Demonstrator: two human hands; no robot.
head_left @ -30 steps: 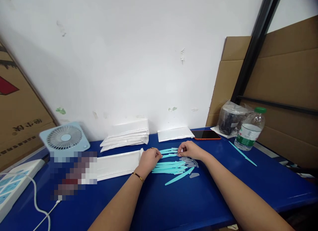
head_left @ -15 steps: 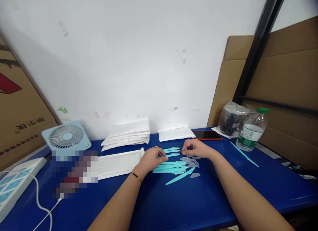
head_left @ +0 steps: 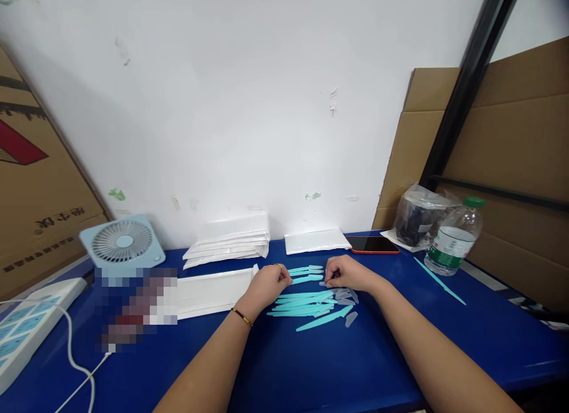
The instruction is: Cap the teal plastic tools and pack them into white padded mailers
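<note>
My left hand point(head_left: 272, 282) is closed in a pinch on the handle of a teal eyebrow razor point(head_left: 309, 278), its head pointing right. Facing it, my right hand point(head_left: 351, 273) has thumb and fingertips together on a small clear blade cap point(head_left: 323, 284), apart from the razor's tip. Just beyond the held razor, a couple of teal razors point(head_left: 315, 268) lie side by side. Nearer to me is a pile of several more razors point(head_left: 304, 305), with one loose razor point(head_left: 322, 319) slanted in front. Several clear caps point(head_left: 344, 295) lie scattered below my right hand.
White padded envelopes point(head_left: 226, 242) are stacked by the wall, and one point(head_left: 213, 291) lies left of my hand. A phone point(head_left: 373, 244), a water bottle point(head_left: 453, 238) and a lone razor point(head_left: 440, 281) are at right. A fan point(head_left: 124, 242) and power strip point(head_left: 33, 324) stand left.
My right hand has come down to the caps and closed on one. A loose cap at the front has turned. My left hand still holds its razor.
</note>
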